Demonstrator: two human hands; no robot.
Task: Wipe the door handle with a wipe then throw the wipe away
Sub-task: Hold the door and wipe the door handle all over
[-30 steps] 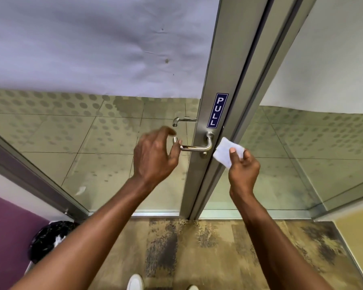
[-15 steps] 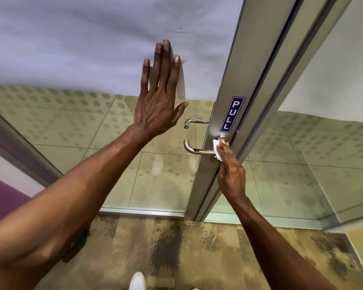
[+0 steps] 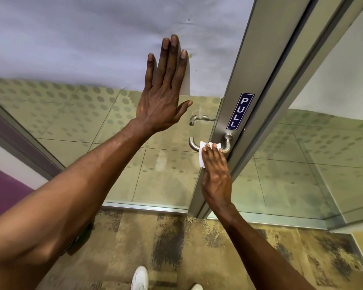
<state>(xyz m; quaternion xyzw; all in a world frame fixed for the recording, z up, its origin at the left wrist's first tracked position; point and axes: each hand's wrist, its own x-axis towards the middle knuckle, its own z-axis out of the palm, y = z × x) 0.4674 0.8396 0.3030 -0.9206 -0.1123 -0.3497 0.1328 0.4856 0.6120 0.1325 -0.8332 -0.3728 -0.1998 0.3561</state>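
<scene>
Wipe [image 3: 203, 152] lies draped over the middle of the handle [image 3: 226, 146], and our right hand [image 3: 215, 176] presses it there, fingers [image 3: 210, 151] held close together and curled over the bar from below. Part of the white sheet hangs down on the left side of those fingers. Both bare ends of the handle show: the curved tip to the left of the wipe and the bend that runs into the door frame [image 3: 235, 97] on the right. Just above that bend sits a blue PULL sign [image 3: 240, 111].

Our left hand [image 3: 164, 95] is flat against the glass [image 3: 71, 114], palm on the pane, fingers straight and slightly spread, thumb pointing out toward the frame. It holds nothing and is well apart from the handle, higher and to the left. Beneath us lies a mottled carpet [image 3: 197, 248], with the toe of a white shoe [image 3: 140, 278] at the bottom edge.
</scene>
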